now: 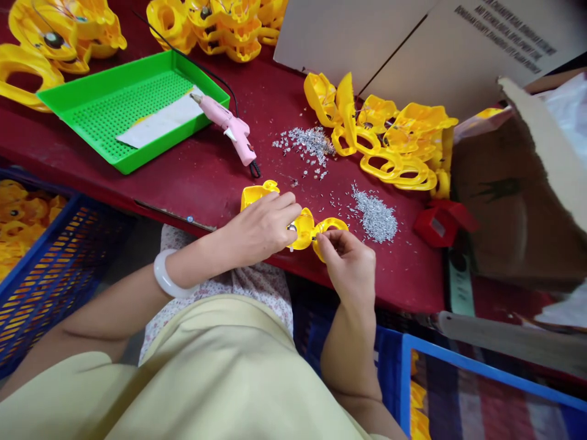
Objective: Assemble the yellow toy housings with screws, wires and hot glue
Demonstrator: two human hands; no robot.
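A yellow plastic toy shell (303,230) with a ring-shaped end lies at the table's front edge, between my two hands. My left hand (263,229) is closed over its left part, and the fingers hide much of it. A round metallic piece shows by the left fingertips. With thumb and finger together, my right hand (351,263) pinches the shell at its ring end. A small dark piece sits at the right thumb tip; its kind is unclear. Just beyond my left hand is another yellow shell piece (255,194).
A pink glue gun (232,129) leans on a green tray (156,143). Loose silvery screws (376,217) and small metal pieces (312,143) lie in piles. Yellow shells (413,137) stand at the back right, near a red holder (443,223) and a cardboard box (504,201). Blue crates (59,287) flank me.
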